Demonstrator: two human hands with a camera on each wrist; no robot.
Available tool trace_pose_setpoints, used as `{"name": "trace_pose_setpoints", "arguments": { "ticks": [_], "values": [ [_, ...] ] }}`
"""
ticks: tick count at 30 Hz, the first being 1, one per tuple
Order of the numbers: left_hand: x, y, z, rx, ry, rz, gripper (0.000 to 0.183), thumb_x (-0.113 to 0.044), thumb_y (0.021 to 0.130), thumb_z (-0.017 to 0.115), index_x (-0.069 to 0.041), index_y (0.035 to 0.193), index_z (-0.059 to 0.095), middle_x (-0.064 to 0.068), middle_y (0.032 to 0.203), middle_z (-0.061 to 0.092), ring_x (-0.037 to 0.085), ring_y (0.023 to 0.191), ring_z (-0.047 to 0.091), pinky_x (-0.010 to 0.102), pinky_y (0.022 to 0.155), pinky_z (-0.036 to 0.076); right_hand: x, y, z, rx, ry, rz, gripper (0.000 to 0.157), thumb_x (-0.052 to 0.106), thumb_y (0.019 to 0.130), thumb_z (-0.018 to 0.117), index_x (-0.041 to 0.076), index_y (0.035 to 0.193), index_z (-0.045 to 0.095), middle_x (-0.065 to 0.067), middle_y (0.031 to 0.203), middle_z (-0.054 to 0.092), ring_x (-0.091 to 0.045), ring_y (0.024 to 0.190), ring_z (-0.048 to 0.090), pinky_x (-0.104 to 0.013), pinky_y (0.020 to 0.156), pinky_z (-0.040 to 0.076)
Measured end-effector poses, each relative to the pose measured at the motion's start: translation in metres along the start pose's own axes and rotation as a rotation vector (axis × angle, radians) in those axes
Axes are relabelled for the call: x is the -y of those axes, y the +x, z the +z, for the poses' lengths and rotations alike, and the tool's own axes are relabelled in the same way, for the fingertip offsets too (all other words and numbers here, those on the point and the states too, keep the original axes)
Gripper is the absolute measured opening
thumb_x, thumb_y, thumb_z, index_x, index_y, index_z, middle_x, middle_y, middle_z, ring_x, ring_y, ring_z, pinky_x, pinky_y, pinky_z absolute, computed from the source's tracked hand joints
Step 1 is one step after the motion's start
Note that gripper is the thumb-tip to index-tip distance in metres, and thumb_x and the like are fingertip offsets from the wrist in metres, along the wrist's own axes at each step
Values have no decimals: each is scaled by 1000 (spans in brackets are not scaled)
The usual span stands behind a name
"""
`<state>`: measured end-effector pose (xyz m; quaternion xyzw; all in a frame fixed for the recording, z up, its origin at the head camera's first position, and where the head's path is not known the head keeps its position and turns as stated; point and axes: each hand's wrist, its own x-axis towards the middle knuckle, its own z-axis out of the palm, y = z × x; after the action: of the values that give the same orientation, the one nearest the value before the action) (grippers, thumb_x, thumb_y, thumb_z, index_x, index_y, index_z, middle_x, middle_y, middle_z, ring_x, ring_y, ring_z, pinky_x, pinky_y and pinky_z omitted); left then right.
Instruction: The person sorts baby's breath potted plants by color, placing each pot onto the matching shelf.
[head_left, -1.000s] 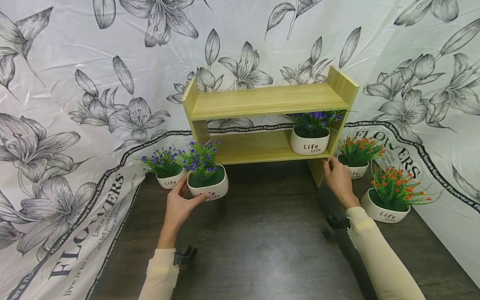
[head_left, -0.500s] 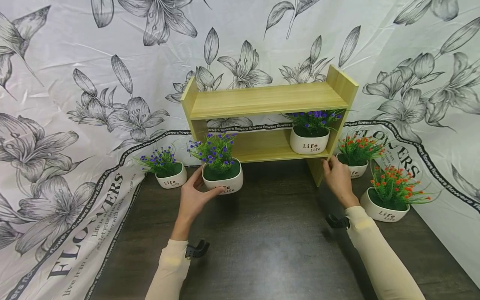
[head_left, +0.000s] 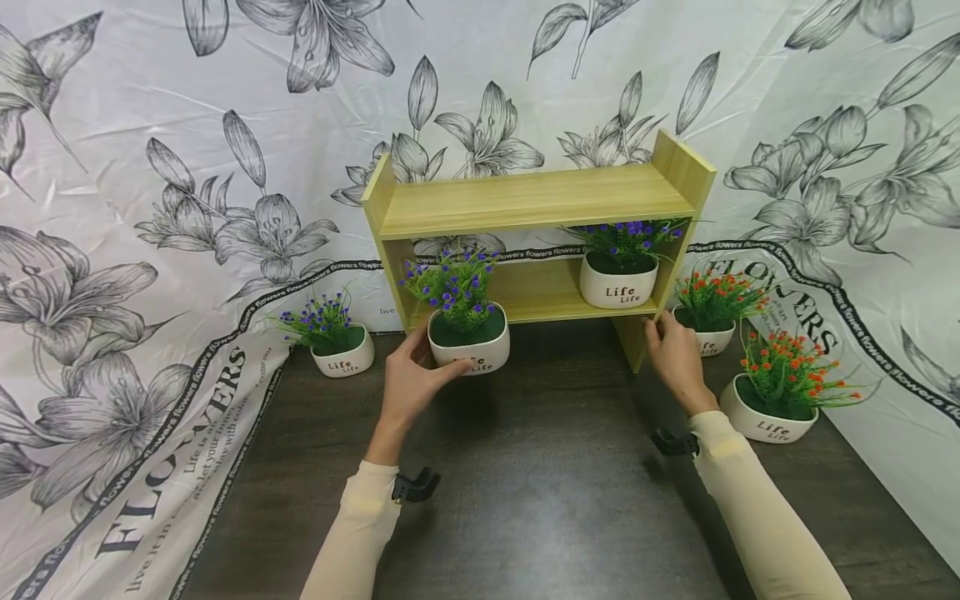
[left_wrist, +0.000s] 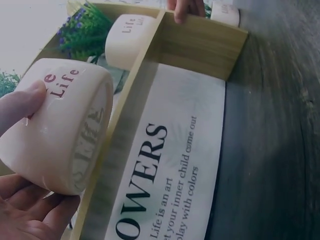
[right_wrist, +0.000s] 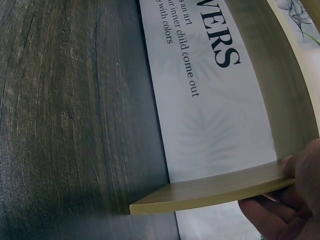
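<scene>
My left hand point(head_left: 411, 385) grips a white pot point(head_left: 489, 353) lettered "Life", planted with purple flowers point(head_left: 453, 287). The thumb presses its front and the fingers reach round its side and base. In the left wrist view the pot's underside point(left_wrist: 92, 137) shows, raised off the table in front of the wooden shelf point(head_left: 540, 200). On the right, my right hand point(head_left: 675, 354) pinches the front edge of the shelf's right side panel point(right_wrist: 215, 192), just under the middle board. A second white pot of purple flowers point(head_left: 618, 287) sits at the right end of that board.
One more purple-flowered pot point(head_left: 342, 358) stands on the dark table point(head_left: 540, 483), left of the shelf. Two orange-flowered pots point(head_left: 772, 425) stand to its right. A white cloth point(head_left: 480, 117) printed with flowers hangs behind everything.
The left hand has carried its purple-flowered pot to the right and a little up, from beside the left pot to in front of the shelf's left part. The right hand stays put.
</scene>
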<state>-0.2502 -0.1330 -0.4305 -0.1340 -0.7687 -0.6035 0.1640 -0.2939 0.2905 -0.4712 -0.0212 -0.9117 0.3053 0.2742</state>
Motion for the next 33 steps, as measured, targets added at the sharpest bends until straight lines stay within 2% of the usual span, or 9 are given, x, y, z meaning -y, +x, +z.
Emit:
{"name": "trace_pose_setpoints", "arguments": {
  "ticks": [7,17,22,27,33],
  "values": [
    [-5,10,12,6,3,24,89,-27,78,99,-24,156,56,6,152,63,27,134,68,50,109,57,-1,1,1,-1,-1,4,24,19,110,58,-1,97,62,-15,68,59,-25,54,51,-34,50,36],
    [-17,24,30,4,-25,48,89,-27,77,99,-25,155,57,5,151,64,28,130,70,52,104,59,-2,1,2,0,3,6,23,19,111,58,-2,100,63,-17,71,62,-29,56,55,-35,50,38],
    [-18,28,37,1,-43,64,88,-26,76,100,-25,154,59,6,149,66,28,128,71,52,101,61,-2,0,2,1,-1,9,24,20,111,58,0,98,61,-16,71,61,-28,56,54,-34,50,37],
    [-20,35,46,23,-68,79,88,-24,76,100,-23,153,59,7,146,68,27,126,72,52,99,61,-1,0,1,-12,-3,2,24,19,111,59,-1,98,61,-16,70,60,-28,56,53,-34,51,36],
    [-23,43,58,42,-73,64,86,-24,77,99,-21,153,60,7,143,69,26,125,73,51,98,62,-2,0,2,-8,-3,2,25,20,111,58,0,98,61,-15,69,59,-28,55,53,-34,51,36]
  ]
}}
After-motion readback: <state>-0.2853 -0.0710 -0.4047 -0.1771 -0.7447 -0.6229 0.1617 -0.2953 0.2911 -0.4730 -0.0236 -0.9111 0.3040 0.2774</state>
